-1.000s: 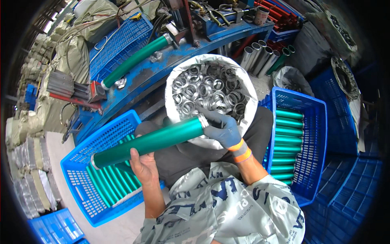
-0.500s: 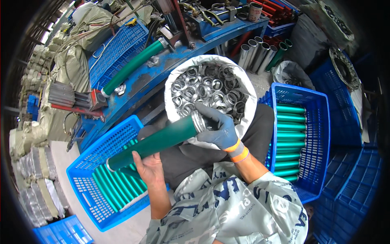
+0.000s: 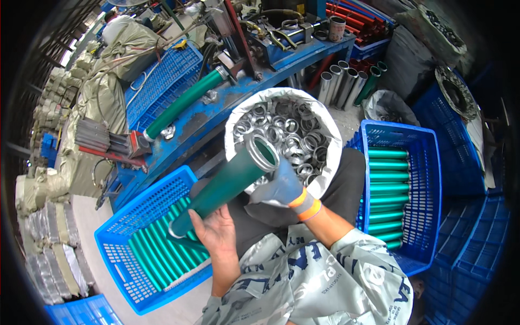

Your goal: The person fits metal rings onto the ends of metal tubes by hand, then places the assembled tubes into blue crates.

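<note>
A green metal tube slants up over my lap, with a silver ring round its upper end and a silver rim at its lower end. My bare left hand grips the tube near its lower end, thumb along the side. My right hand, in a blue-grey glove with an orange-edged cuff, is right beside the ringed end. Its fingers are blurred and partly hidden, so whether it grips the tube is unclear. Just beyond, a white sack holds many loose silver rings.
A blue crate of green tubes stands at my left, another blue crate of them at my right. Ahead, a blue workbench carries a clamped green tube. Silver tubes stand upright behind the sack.
The tube has tilted more steeply, and its ringed open end now faces up toward me. My right hand has shifted from around that end to just beside it. My left hand still holds the tube.
</note>
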A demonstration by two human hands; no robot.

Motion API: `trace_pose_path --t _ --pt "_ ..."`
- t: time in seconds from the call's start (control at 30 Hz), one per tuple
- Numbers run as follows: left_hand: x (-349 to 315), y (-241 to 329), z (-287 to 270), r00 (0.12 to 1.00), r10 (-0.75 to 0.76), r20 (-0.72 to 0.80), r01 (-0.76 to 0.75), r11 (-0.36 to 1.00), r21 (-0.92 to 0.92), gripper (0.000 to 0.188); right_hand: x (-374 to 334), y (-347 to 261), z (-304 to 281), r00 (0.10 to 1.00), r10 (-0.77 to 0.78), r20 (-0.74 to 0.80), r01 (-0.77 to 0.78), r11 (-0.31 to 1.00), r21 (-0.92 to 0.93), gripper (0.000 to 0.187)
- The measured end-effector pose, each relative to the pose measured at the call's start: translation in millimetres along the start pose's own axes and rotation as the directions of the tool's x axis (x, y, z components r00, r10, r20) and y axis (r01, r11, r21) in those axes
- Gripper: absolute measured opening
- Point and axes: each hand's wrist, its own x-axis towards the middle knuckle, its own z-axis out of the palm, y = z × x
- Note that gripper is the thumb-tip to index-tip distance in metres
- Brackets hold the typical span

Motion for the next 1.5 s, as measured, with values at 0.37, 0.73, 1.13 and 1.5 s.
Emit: trace_pose_path --t 0.37,0.73,1.13,1.5 --pt "-8.4 70.8 66.8 0.896 -0.113 0.429 -0.223 0.721 0.656 0.059 22.6 -62.0 47.1 0.905 0.267 0.331 -0.344 0.918 0.198 0.084" --pt "43.9 99.6 115.8 0.685 0.049 0.727 -0.666 0.446 0.598 0.042 9.5 -21.2 79.2 0.789 0.442 0.426 -0.573 0.781 0.25 0.091" --pt "60.7 111.3 120.2 0.715 -0.109 0.69 -0.459 0.672 0.581 0.078 10.8 -22.9 83.9 0.812 0.427 0.398 -0.531 0.823 0.2 0.081" --pt "37.2 87.8 140.4 0.769 -0.255 0.586 -0.19 0.784 0.59 0.099 -13.6 -20.0 86.3 0.834 0.393 0.387 -0.469 0.875 0.122 0.057"
